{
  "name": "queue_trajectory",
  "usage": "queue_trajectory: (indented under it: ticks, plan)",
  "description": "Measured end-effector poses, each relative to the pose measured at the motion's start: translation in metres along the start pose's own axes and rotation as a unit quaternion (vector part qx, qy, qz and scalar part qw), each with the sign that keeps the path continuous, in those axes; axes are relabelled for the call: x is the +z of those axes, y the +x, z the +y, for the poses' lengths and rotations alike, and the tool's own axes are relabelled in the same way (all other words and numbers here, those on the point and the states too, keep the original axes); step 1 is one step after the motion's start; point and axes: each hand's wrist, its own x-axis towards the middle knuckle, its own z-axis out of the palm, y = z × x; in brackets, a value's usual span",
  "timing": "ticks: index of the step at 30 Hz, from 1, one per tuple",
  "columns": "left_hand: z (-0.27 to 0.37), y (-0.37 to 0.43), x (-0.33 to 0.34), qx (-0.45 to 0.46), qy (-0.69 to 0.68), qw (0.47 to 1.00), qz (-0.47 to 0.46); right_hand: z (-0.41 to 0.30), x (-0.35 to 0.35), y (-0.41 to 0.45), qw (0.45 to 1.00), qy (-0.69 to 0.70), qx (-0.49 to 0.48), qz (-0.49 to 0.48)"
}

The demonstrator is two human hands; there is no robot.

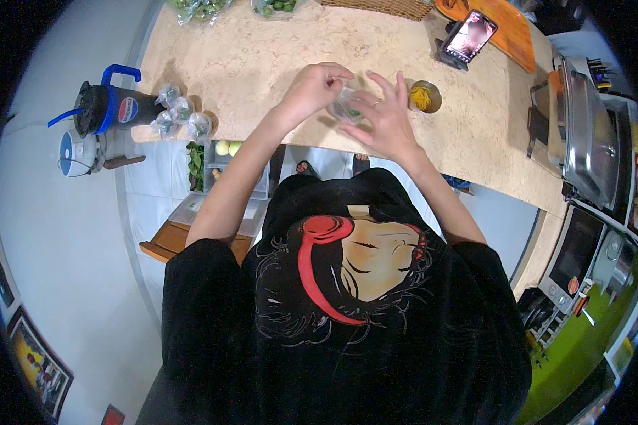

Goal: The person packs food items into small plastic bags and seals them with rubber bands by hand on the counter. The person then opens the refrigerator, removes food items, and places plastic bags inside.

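A small clear plastic bag (341,108) with something green inside is at my hands, above the countertop near its front edge. My right hand (387,116) has its thumb and bent fingers around the bag, with other fingers stretched away. At the bag's upper end, my left hand (315,89) has its thumb and forefinger curled close together; whether they pinch the plastic is unclear. Just right of my right hand stands a small round metal bowl (435,90) holding yellow rubber bands (419,98). Several small tied plastic bags (182,110) with green contents sit in a group at the left.
A black tumbler (143,110) with a blue handle stands at the counter's left end. Along the far side are bagged green produce (280,6), a woven basket (385,6), a phone on a stand (468,40) and a wooden board (510,33). An open drawer (162,241) lies below left.
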Motion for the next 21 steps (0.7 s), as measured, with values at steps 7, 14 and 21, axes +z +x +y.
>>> queue_trajectory:
  ticks: [7,14,21]
  plan:
    - [-0.004,-0.004,0.001,0.024,-0.053,0.998,0.003,0.008,0.026,0.007,0.995,-0.002,0.049,-0.092]
    - [-0.005,-0.017,-0.025,0.054,-0.117,0.990,0.055,0.018,0.019,0.007,0.980,0.081,0.119,-0.136]
    - [-0.033,-0.019,0.062,0.141,0.059,0.978,0.143,0.018,0.005,0.009,0.987,-0.016,0.059,-0.146]
